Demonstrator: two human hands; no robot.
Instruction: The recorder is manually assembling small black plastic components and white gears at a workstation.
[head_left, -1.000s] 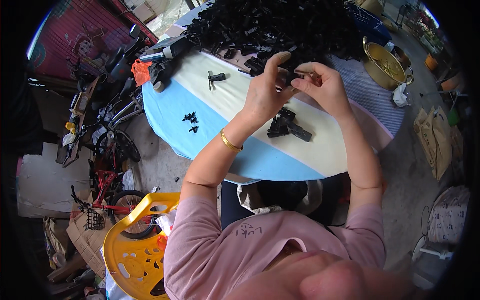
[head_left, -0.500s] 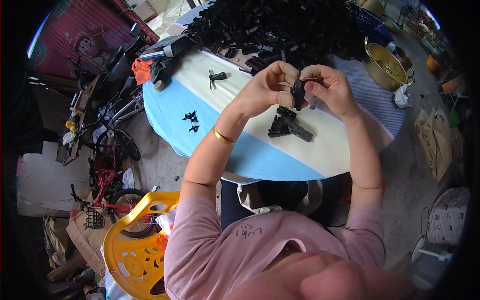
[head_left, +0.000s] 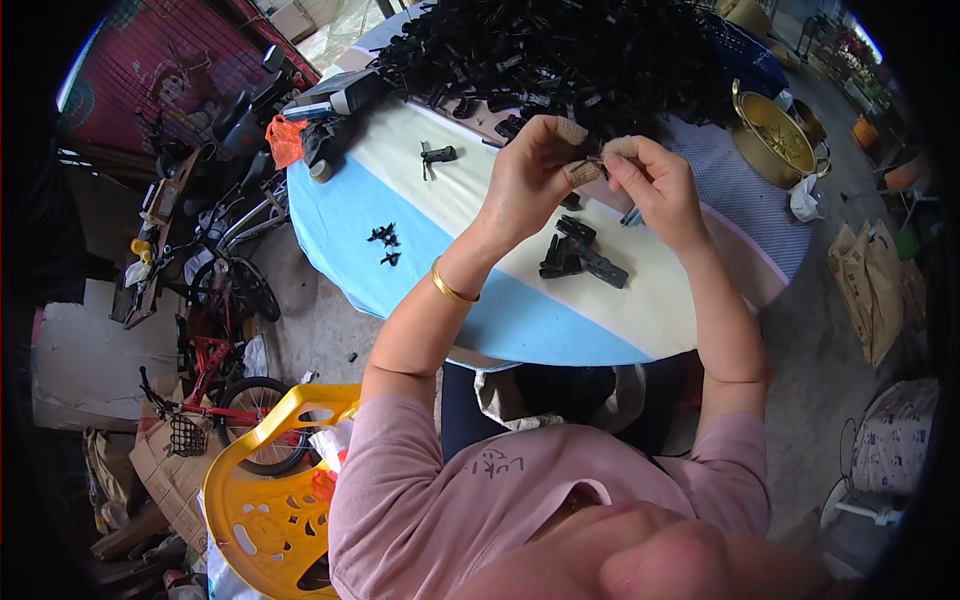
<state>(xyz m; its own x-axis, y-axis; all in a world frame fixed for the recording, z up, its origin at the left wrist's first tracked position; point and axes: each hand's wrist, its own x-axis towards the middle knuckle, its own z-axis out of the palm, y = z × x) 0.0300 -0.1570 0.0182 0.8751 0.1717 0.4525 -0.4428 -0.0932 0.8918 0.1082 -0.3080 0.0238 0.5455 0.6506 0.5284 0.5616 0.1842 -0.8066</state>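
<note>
My left hand (head_left: pixel 535 180) and my right hand (head_left: pixel 658 190) meet fingertip to fingertip over the table, just short of a big heap of black plastic parts (head_left: pixel 560 60). Tan coverings wrap several fingertips. Both hands are closed in a pinch; a small dark bit shows between them, but the fingers hide most of it and its kind cannot be made out. Below the hands lies a small group of black plastic parts (head_left: pixel 603 268). Farther left are a single black part with thin prongs (head_left: pixel 438 155) and a few tiny black pieces (head_left: pixel 384 236).
A striped cloth covers the round table (head_left: pixel 400 200). At its right edge stands a brass-coloured pot (head_left: pixel 765 140) with a blue basket (head_left: pixel 745 50) behind. An orange bag (head_left: pixel 285 142) sits at the left edge. A yellow chair (head_left: pixel 265 510) and a red bicycle (head_left: pixel 215 375) stand left.
The black plastic part that showed between my hands is no longer visible there. My fingertips have drawn closer together, and another black part shows on the cloth under my left hand.
</note>
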